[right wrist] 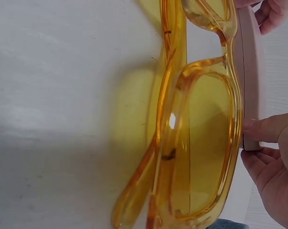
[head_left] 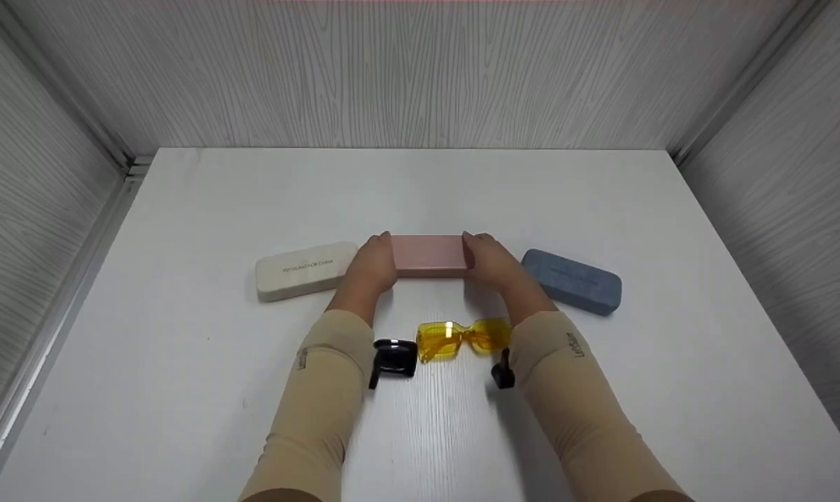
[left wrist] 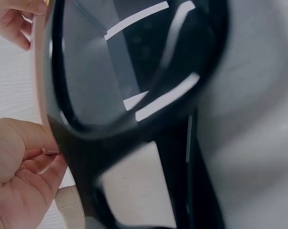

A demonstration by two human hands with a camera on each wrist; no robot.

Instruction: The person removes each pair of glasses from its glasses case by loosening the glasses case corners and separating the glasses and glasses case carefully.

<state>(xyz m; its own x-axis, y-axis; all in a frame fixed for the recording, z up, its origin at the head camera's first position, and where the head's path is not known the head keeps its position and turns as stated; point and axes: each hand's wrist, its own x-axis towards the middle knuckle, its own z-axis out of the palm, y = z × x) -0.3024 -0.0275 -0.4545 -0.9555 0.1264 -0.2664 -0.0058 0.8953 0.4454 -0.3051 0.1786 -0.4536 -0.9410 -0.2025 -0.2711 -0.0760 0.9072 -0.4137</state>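
Pink case (head_left: 430, 254), centre of the head view, ends pinched in my left hand (head_left: 375, 263) and right hand (head_left: 488, 262); upper left in the left-wrist view, looks stiff, probably light; upper right in the right-wrist view, smooth, maybe slippery, so I'd take it by the ends.

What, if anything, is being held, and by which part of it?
The pink case: left hand grips its left end, right hand its right end.
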